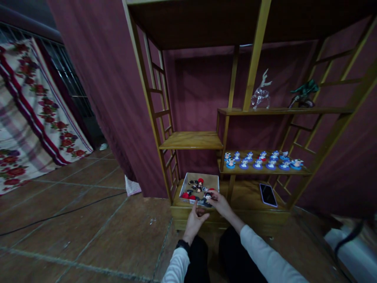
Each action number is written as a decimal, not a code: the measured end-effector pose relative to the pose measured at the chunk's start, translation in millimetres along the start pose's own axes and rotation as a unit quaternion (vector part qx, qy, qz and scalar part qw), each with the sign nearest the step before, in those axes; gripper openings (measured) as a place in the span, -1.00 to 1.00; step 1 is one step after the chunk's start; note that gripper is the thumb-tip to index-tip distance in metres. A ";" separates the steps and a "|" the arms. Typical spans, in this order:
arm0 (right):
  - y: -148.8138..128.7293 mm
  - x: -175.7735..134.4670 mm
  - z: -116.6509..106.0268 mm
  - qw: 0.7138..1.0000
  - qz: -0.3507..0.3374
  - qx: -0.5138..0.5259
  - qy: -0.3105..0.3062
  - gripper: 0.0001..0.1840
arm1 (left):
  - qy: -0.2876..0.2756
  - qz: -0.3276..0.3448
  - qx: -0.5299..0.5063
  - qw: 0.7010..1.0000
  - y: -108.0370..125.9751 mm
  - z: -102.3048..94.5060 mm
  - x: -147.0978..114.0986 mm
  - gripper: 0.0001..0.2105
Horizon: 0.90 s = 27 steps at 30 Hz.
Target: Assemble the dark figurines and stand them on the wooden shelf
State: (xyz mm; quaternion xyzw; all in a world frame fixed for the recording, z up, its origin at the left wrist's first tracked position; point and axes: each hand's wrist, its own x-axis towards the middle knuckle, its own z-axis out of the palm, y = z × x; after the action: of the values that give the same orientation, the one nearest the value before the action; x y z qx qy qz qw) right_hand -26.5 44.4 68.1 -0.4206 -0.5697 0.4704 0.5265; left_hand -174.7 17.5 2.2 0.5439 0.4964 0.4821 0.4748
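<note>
My right hand (220, 203) pinches a small figurine (207, 196) with a pale face and dark hair, over the front right corner of a shallow cardboard box (212, 179). Just in front of the box is my left hand (194, 223), its thumb and fingers apart with nothing held. Several more little figurines (199, 188) in black and red lie jumbled inside the box. The box rests on the lowest board of a wooden display shelf (193, 140).
Several blue-and-white figurines (258, 163) stand in two rows on a right-hand shelf. Below them lies a phone (268, 195). A clear deer ornament (260, 93) and a dark green figure (304, 94) stand higher up. A cable (73, 208) crosses the tiled floor.
</note>
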 end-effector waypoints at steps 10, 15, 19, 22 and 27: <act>-206.1 95.6 29.8 0.970 -0.229 -0.065 -0.047 -0.57 | -0.053 -0.007 0.185 0.981 2.6 -12.1 -6.1 -0.30; -249.1 162.9 72.5 0.954 -0.261 -0.136 -0.053 -0.62 | -0.077 -0.016 0.249 0.965 1.3 -11.3 -4.5 -0.37; -252.8 196.0 108.2 0.934 -0.252 -0.252 -0.024 -0.62 | -0.083 -0.017 0.276 0.957 -1.3 -12.8 -4.2 -0.39; -247.6 204.8 128.2 0.918 -0.239 -0.315 -0.015 -0.64 | -0.080 -0.015 0.280 0.957 -3.6 -15.9 -5.4 -0.40; -236.5 208.7 141.0 0.911 -0.200 -0.362 0.007 -0.64 | -0.081 -0.007 0.308 0.948 -5.0 -20.9 -8.2 -0.43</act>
State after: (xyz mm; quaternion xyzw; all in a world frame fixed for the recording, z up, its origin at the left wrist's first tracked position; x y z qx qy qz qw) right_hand -182.2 186.6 341.8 -0.4629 -0.7695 0.1143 0.4248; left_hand -196.3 10.4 -1.4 0.6974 0.5842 0.2569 0.3261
